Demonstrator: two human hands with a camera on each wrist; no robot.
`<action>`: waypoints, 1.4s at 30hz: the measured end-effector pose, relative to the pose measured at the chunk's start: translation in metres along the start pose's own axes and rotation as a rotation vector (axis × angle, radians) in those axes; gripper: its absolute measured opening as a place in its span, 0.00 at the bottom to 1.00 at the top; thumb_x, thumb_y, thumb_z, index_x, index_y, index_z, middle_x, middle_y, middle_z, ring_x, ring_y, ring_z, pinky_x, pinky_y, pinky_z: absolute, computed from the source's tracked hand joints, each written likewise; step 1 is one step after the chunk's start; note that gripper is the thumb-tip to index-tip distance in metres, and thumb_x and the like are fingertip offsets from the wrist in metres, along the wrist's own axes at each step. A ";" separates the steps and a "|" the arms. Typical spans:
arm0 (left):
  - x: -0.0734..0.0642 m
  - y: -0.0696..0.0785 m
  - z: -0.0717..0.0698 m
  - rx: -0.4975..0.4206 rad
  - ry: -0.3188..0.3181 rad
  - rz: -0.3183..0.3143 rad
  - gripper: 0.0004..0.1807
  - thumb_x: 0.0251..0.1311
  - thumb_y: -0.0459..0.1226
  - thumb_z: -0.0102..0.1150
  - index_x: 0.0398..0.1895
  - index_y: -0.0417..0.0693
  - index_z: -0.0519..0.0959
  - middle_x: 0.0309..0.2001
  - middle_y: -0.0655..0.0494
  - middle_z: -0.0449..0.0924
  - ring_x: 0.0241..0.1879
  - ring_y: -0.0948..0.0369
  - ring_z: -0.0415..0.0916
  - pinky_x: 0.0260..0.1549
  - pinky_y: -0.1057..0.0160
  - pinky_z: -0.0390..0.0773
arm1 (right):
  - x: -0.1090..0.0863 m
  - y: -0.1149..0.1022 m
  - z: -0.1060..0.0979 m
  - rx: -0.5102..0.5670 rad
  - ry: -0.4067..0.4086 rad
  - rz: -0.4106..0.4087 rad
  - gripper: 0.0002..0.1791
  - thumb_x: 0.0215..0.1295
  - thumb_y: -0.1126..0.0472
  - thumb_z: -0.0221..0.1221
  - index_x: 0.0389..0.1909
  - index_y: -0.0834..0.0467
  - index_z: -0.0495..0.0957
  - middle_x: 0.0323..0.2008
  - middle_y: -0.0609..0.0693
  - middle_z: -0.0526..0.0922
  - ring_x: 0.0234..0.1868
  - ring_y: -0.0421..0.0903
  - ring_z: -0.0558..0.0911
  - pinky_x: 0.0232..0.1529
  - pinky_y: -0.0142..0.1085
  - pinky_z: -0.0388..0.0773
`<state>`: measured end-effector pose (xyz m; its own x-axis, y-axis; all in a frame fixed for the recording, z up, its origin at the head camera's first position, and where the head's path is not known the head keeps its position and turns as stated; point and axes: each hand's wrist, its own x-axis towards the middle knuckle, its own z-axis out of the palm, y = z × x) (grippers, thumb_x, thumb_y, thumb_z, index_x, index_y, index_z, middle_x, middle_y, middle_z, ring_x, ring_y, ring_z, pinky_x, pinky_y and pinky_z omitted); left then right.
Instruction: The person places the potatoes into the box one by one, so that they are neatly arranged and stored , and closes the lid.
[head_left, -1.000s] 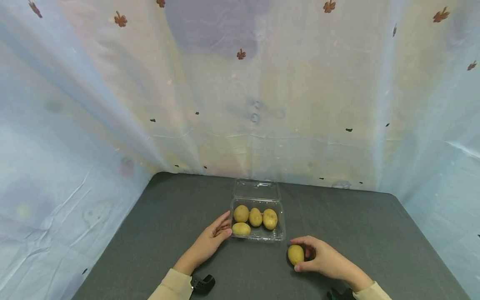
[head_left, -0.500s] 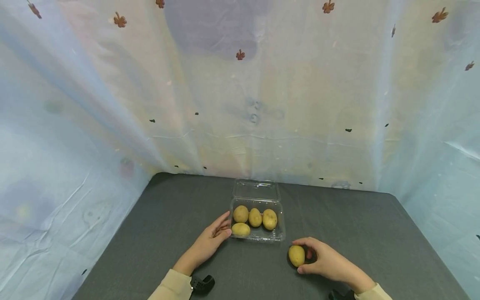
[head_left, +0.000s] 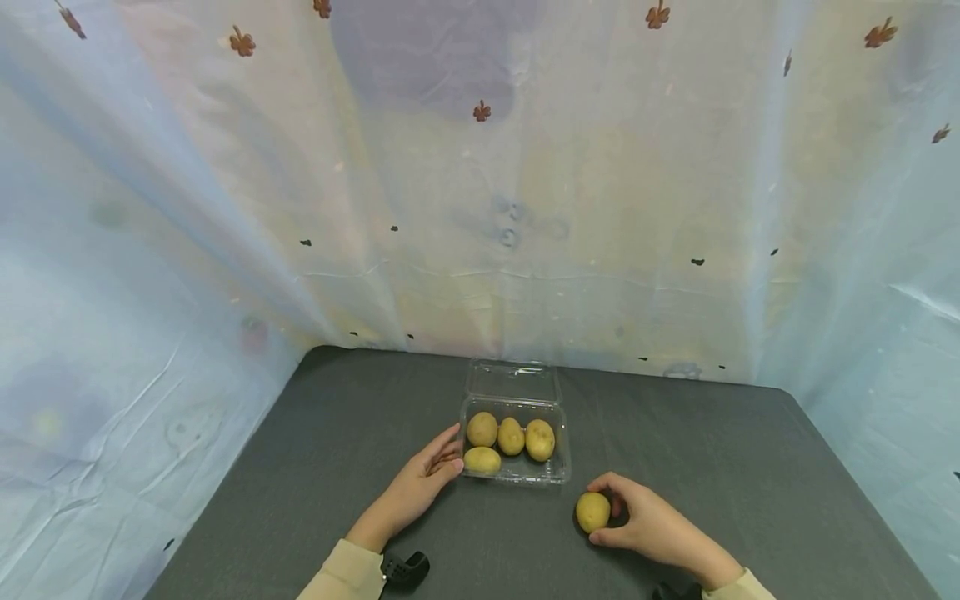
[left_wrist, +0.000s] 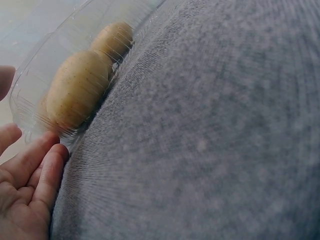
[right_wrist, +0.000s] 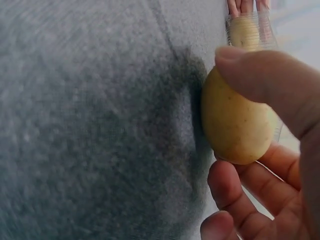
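In the head view a clear plastic clamshell box (head_left: 564, 467) lies open on the table, its lid (head_left: 514, 381) tipped back. Several yellow potatoes (head_left: 540, 440) lie inside it. At the box's left wall, my left hand (head_left: 420, 482) rests its fairly straight fingers and thumb against the plastic. The left wrist view shows fingertips (left_wrist: 56, 145) by the box's lower edge, with potatoes behind the clear wall. Right of the box, my right hand (head_left: 647, 518) holds one more potato (right_wrist: 237, 117) between thumb and fingers, low at the tabletop. Its far side is partly hidden.
A dark grey cloth-covered table (head_left: 360, 400) carries everything. Pale patterned sheeting (head_left: 600, 208) hangs behind and on both sides of it. A black wrist strap (head_left: 406, 570) circles my left wrist.
The potato in my right hand has turned a little and looks rounder from above. My right fingers shifted slightly around it. My left hand and the box have stayed in place.
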<state>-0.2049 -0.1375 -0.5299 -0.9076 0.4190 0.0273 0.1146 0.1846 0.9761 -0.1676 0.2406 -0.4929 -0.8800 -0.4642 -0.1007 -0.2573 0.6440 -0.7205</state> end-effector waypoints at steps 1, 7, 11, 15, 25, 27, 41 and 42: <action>0.000 0.000 0.000 -0.003 -0.001 0.001 0.34 0.72 0.48 0.49 0.77 0.62 0.49 0.71 0.50 0.60 0.67 0.54 0.61 0.64 0.49 0.63 | 0.000 0.000 0.001 0.000 0.004 -0.009 0.30 0.51 0.46 0.72 0.53 0.51 0.74 0.35 0.45 0.76 0.32 0.44 0.74 0.26 0.33 0.71; 0.001 -0.003 0.000 -0.006 -0.009 0.004 0.34 0.73 0.48 0.48 0.77 0.61 0.49 0.71 0.49 0.60 0.67 0.54 0.61 0.64 0.49 0.63 | 0.000 0.000 0.005 -0.007 0.021 -0.025 0.29 0.52 0.47 0.72 0.52 0.52 0.74 0.35 0.44 0.76 0.31 0.43 0.74 0.27 0.33 0.72; 0.001 -0.002 0.001 -0.011 -0.010 0.010 0.34 0.73 0.48 0.49 0.77 0.61 0.49 0.71 0.49 0.60 0.68 0.53 0.61 0.64 0.49 0.62 | -0.001 -0.002 0.004 -0.010 0.024 -0.006 0.28 0.52 0.46 0.72 0.51 0.50 0.74 0.36 0.43 0.77 0.32 0.44 0.75 0.28 0.33 0.74; 0.003 -0.003 0.002 -0.015 -0.008 0.013 0.34 0.73 0.47 0.49 0.77 0.60 0.50 0.71 0.47 0.60 0.67 0.52 0.61 0.64 0.49 0.63 | -0.001 -0.008 -0.002 0.020 0.044 0.006 0.27 0.53 0.46 0.71 0.52 0.49 0.74 0.38 0.45 0.77 0.33 0.46 0.76 0.27 0.34 0.76; 0.003 -0.007 0.000 -0.017 0.010 0.012 0.34 0.72 0.45 0.50 0.77 0.59 0.49 0.71 0.45 0.60 0.67 0.50 0.62 0.64 0.47 0.63 | 0.010 -0.027 -0.008 0.010 0.300 0.077 0.28 0.51 0.43 0.72 0.51 0.46 0.74 0.36 0.45 0.76 0.33 0.46 0.73 0.26 0.34 0.72; 0.003 -0.007 0.000 -0.009 0.012 0.009 0.34 0.72 0.47 0.50 0.77 0.60 0.50 0.70 0.46 0.61 0.67 0.51 0.62 0.64 0.48 0.63 | 0.015 -0.033 -0.006 0.007 0.366 0.088 0.29 0.50 0.42 0.72 0.50 0.46 0.74 0.35 0.45 0.76 0.33 0.45 0.73 0.26 0.34 0.71; 0.001 -0.005 0.002 -0.023 0.007 0.019 0.34 0.71 0.47 0.51 0.77 0.61 0.51 0.71 0.46 0.60 0.67 0.51 0.61 0.64 0.47 0.63 | 0.052 -0.064 0.025 -0.099 0.557 0.097 0.31 0.50 0.36 0.69 0.50 0.48 0.77 0.42 0.44 0.76 0.40 0.47 0.72 0.36 0.39 0.70; 0.001 -0.005 0.002 -0.022 0.006 0.019 0.34 0.71 0.47 0.51 0.77 0.60 0.50 0.71 0.46 0.60 0.67 0.51 0.61 0.64 0.47 0.63 | 0.055 -0.065 0.027 -0.114 0.568 0.091 0.30 0.50 0.37 0.70 0.50 0.48 0.77 0.41 0.43 0.76 0.40 0.47 0.71 0.36 0.39 0.70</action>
<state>-0.2061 -0.1362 -0.5350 -0.9076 0.4171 0.0469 0.1229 0.1573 0.9799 -0.1880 0.1566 -0.4704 -0.9684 -0.0259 0.2480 -0.1848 0.7421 -0.6443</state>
